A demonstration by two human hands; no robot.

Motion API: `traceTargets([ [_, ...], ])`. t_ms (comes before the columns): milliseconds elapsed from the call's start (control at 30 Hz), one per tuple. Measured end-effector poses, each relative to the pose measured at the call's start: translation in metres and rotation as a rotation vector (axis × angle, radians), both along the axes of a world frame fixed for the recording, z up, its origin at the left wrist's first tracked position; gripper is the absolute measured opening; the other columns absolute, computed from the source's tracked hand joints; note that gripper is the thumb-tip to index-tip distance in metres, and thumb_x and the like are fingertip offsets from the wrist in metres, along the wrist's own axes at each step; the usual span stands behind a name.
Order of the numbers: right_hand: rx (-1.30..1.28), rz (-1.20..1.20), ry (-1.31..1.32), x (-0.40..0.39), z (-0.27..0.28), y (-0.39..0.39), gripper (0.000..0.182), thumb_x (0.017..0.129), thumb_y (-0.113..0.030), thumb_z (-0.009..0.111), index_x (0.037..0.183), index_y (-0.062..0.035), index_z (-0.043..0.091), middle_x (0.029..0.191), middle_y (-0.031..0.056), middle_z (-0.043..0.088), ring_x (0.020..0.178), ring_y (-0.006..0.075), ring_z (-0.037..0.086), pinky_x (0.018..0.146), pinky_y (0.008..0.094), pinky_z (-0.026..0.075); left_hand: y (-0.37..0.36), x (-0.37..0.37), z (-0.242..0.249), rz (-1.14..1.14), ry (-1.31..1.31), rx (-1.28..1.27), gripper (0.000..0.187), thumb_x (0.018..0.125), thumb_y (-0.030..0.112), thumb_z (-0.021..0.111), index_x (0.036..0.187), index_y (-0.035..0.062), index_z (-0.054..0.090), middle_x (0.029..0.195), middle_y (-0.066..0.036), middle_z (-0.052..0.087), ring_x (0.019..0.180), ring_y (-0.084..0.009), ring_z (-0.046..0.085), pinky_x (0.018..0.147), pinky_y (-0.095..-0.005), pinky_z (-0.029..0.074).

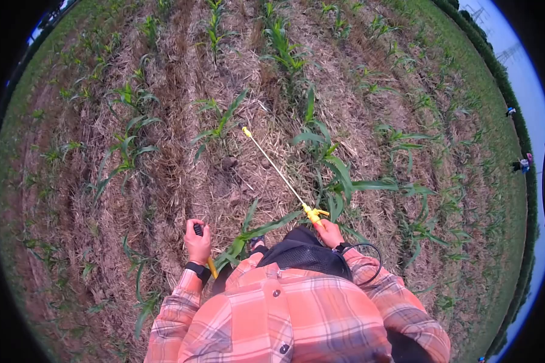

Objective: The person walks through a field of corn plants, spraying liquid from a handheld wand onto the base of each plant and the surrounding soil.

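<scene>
My right hand (329, 233) is closed around the yellow handle of a spray wand (278, 172). The wand's thin pale tube slants forward and left to a yellow nozzle (247, 131), which hangs over straw-covered soil near a young corn plant (219, 128). A dark hose (378, 260) loops beside my right wrist. On the other side, my left hand (197, 243) is wrapped around the black grip of a lever (198, 229). Part of the lever's yellow bar (212, 268) shows below that hand, beside my left wrist.
Rows of young corn (342, 175) run ahead and to both sides, with dry straw (175, 175) between them. A corn plant (242, 242) stands close to my legs. Other people (521, 165) are far off at the right, near a tree line and pylons.
</scene>
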State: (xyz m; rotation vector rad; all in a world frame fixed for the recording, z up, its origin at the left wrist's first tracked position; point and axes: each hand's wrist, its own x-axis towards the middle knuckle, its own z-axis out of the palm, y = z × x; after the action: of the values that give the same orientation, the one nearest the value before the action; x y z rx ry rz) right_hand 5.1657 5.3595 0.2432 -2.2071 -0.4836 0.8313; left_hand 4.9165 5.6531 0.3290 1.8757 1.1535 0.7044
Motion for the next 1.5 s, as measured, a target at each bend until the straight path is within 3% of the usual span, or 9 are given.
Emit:
traceTargets([
  [167,-0.04,0.343,-0.085,0.015,0.018,0.04,0.027,0.08,-0.029,0.052,0.088,-0.0034,0.056,0.066,0.0126,0.057,0.058,0.0227,0.055,0.053,0.0331,0.04,-0.001,-0.046,0.129,0.146,-0.191,-0.241,0.012,0.077,0.001,0.052,0.081,0.006,0.042,0.064,0.003,0.039,0.054,-0.0041,0.035,0.048,-0.0176,0.03],
  [200,-0.042,0.348,-0.012,0.017,0.034,0.052,0.028,0.08,-0.029,0.051,0.09,-0.003,0.055,0.068,0.0162,0.056,0.061,0.0285,0.055,0.056,0.0368,0.04,0.004,-0.056,0.126,0.145,-0.205,-0.124,0.011,0.078,0.001,0.052,0.082,0.0063,0.042,0.065,0.003,0.039,0.053,-0.0038,0.035,0.046,-0.0172,0.029],
  [367,0.019,0.375,-0.027,0.043,0.003,0.074,0.028,0.08,-0.03,0.052,0.088,-0.0032,0.056,0.067,0.0146,0.057,0.064,0.026,0.057,0.058,0.0358,0.042,0.036,0.006,0.06,0.108,0.011,0.024,0.011,0.075,0.003,0.053,0.082,0.0047,0.046,0.061,-0.001,0.043,0.052,-0.01,0.041,0.048,-0.0249,0.035],
  [633,0.039,0.009,-0.066,0.135,-0.044,0.082,0.023,0.08,-0.025,0.053,0.082,-0.0033,0.057,0.059,0.006,0.056,0.053,0.0135,0.053,0.052,0.0281,0.042,0.074,0.118,0.017,0.068,0.158,0.01,0.011,0.071,0.007,0.056,0.079,0.0055,0.047,0.061,-0.008,0.049,0.053,-0.0179,0.049,0.051,-0.0308,0.039],
  [700,0.048,-0.125,0.014,0.16,-0.042,0.079,0.023,0.081,-0.026,0.052,0.083,-0.0042,0.057,0.057,0.0029,0.054,0.048,0.0106,0.05,0.045,0.0267,0.039,0.083,0.146,-0.008,-0.004,0.145,0.189,0.011,0.071,0.007,0.056,0.079,0.0053,0.047,0.063,-0.009,0.05,0.052,-0.0222,0.049,0.051,-0.0327,0.04],
  [867,0.197,-0.568,0.344,0.216,-0.039,0.053,0.023,0.083,-0.029,0.049,0.076,-0.0071,0.05,0.051,-0.0009,0.046,0.035,0.0074,0.038,0.03,0.0234,0.031,0.092,0.202,-0.001,-0.035,0.203,0.12,0.014,0.07,0.007,0.057,0.08,0.0057,0.047,0.063,-0.009,0.05,0.054,-0.0227,0.05,0.054,-0.0313,0.041],
  [1100,0.421,-0.979,0.343,0.278,-0.054,0.004,0.024,0.083,-0.026,0.047,0.07,-0.0054,0.045,0.051,0.0029,0.045,0.034,0.0101,0.039,0.027,0.0247,0.03,0.101,0.231,0.065,-0.126,0.009,0.256,0.013,0.075,0.004,0.055,0.082,0.0068,0.044,0.061,0.002,0.04,0.046,-0.0062,0.037,0.042,-0.0206,0.032],
  [1233,0.47,-1.178,0.264,0.303,-0.056,-0.01,0.025,0.081,-0.026,0.048,0.07,-0.0041,0.047,0.051,0.0029,0.043,0.034,0.0109,0.039,0.028,0.025,0.032,0.087,0.203,0.143,0.083,-0.091,0.006,0.009,0.076,0.002,0.053,0.08,0.0049,0.045,0.067,0.001,0.043,0.05,-0.0062,0.035,0.046,-0.0209,0.03],
  [1500,0.446,-1.162,0.252,0.333,-0.049,0.058,0.021,0.079,-0.023,0.047,0.068,-0.0057,0.043,0.05,0.0027,0.042,0.033,0.0125,0.039,0.027,0.0262,0.031,0.154,0.278,0.035,-0.016,0.055,0.118,0.011,0.072,0.007,0.055,0.079,0.006,0.047,0.056,-0.007,0.046,0.049,-0.0152,0.046,0.047,-0.0285,0.038],
])
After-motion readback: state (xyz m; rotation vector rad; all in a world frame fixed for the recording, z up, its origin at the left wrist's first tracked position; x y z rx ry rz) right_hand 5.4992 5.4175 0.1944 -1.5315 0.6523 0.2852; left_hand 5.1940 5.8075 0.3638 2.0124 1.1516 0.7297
